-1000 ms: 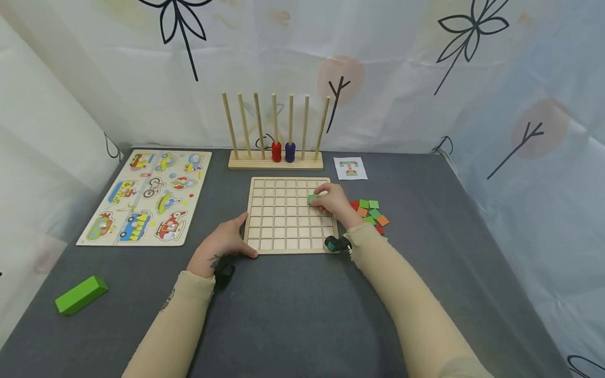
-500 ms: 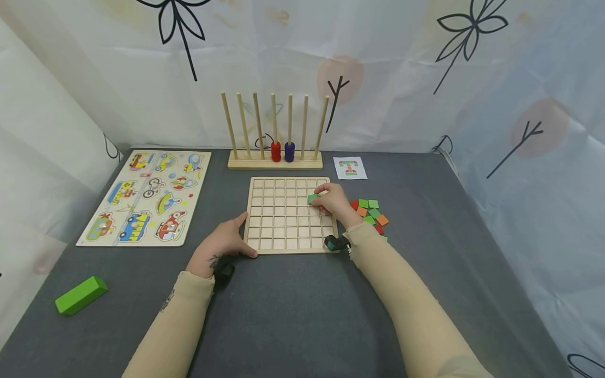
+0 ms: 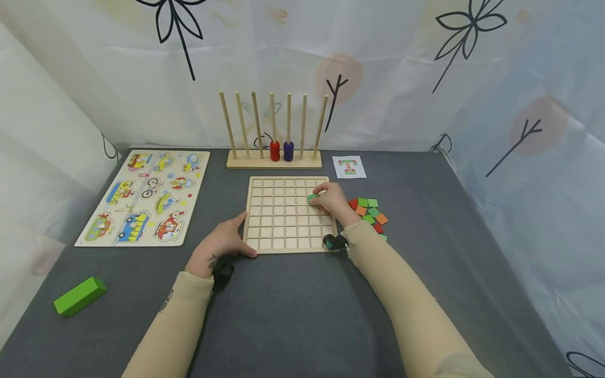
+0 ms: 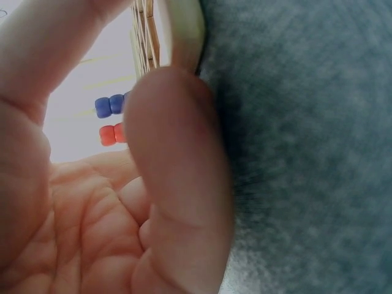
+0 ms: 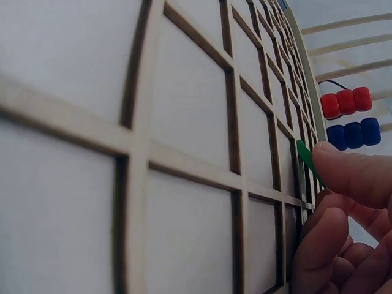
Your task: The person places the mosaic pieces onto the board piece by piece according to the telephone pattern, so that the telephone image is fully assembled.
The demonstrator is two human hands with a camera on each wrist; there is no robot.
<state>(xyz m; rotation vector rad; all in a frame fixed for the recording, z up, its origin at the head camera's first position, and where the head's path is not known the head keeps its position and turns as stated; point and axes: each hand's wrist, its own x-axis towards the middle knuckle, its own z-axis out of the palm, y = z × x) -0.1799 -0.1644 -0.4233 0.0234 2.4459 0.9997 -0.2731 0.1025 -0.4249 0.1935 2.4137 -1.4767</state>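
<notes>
Green is the thin tile [image 5: 306, 158] pinched between the thumb and fingers of your right hand [image 3: 331, 200], with a narrow grip. It lies at the fingertips, on the left side of that hand, over the gridded wooden board [image 3: 279, 220], in the far right part of the grid. Its face looks roughly square, so you have no clear long axis to line up; what counts is its tilt. The right wrist view shows it slanted to the board's face; whether its lower edge touches a compartment I can't tell.

Your left hand [image 3: 222, 242] is well apart from the tile, thumb and forefinger spread wide, touching the board round its near left corner. Your right hand is plainly the nearer one, though its fingers hide some compartments along the right side.

Outward from there, red, orange and green loose tiles [image 3: 373, 212] lie just right of the board, beside your right wrist. A patterned card [image 3: 349, 167] lies beyond them, near the board's far right corner. Behind the board stands a peg stand [image 3: 274, 164] with red beads [image 3: 275, 151] and blue beads [image 3: 288, 151]. Far left are a picture board [image 3: 144, 199] and, nearer you, a green block [image 3: 80, 296].
</notes>
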